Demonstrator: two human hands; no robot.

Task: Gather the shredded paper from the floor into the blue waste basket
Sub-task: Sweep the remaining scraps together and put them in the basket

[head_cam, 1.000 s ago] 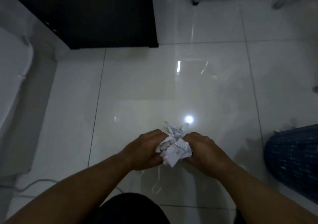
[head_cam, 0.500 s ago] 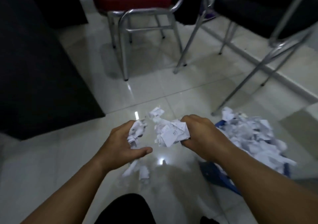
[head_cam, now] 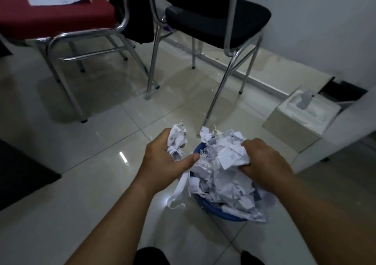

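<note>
Both hands are full. The left hand [head_cam: 162,160] grips 1 clump of shredded paper [head_cam: 176,142] at the basket's far-left edge. The right hand [head_cam: 264,160] is closed on a bigger wad directly above the blue waste basket [head_cam: 220,211].

The basket is loaded well over its rim, and its heap [head_cam: 221,185] has paper hanging down the near side toward the floor [head_cam: 81,193]. That's the worry. Drop 2 more handfuls on top and I'd expect the heap to slide and spill back onto the tiles, since nothing holds it in.

The left clump sits over the rim rather than the middle, so loose bits could fall outside on release. Pressing the pile down would help, but a hard push off-centre might tip the light basket. Strays could scatter under the black chair [head_cam: 217,20] or toward the tissue box [head_cam: 301,122], both close by.
</note>
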